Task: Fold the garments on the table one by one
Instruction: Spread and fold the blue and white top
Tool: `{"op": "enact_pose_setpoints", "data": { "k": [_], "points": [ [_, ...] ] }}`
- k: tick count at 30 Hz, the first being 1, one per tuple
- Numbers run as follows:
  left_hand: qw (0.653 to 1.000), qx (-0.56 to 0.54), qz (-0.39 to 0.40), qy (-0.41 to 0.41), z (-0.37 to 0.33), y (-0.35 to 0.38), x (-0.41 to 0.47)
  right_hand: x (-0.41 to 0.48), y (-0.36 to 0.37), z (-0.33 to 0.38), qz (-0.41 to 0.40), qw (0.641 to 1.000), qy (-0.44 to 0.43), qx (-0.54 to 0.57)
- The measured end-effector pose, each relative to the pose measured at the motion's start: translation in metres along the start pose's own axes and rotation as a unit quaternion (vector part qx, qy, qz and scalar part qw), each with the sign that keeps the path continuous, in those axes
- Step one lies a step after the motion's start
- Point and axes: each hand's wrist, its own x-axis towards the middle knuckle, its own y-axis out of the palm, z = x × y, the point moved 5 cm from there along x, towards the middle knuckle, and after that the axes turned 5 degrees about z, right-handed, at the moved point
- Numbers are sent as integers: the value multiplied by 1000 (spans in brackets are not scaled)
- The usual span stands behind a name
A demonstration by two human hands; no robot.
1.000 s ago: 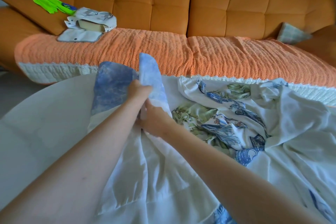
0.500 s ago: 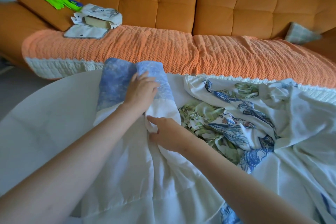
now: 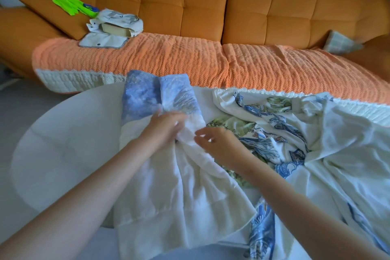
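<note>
Head view: on the round white bench [image 3: 63, 154], the left hand [image 3: 166, 127] pinches the gathered middle of the white garment with the blue tie-dyed far end [image 3: 160, 154], likely anchoring it; the right hand [image 3: 219, 145] hovers just beside, fingers apart, holding nothing.

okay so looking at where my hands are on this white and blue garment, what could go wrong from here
1. The white garment hangs over the near edge of the table, so it may slide off.
2. The fabric is bunched under the left hand, so creases could get folded in.
3. The floral garment lies against it by the right hand and could be dragged along.
</note>
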Motion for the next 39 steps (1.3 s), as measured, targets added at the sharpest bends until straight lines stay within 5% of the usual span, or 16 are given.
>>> {"op": "enact_pose_setpoints", "data": {
  "k": [3,13,22,27,33,37,39],
  "points": [
    [989,77,31,118,-20,14,-48,-34,-6,-24,24,998,47,-38],
    [966,175,74,176,-68,31,-103,-97,16,-36,40,994,94,-40],
    [977,137,-1,161,-57,18,-127,-109,27,13,5,997,-7,-71],
    [977,162,1,138,-47,17,-139,-125,58,38,102,947,-81,-293],
    [975,179,46,124,-43,23,-165,-125,47,30,10,938,-108,-330],
    [977,172,68,103,-30,29,-169,-126,62,7,143,947,-89,-273],
    [977,162,70,115,-28,28,-170,-127,63,1,143,953,-90,-251]
  ]
}}
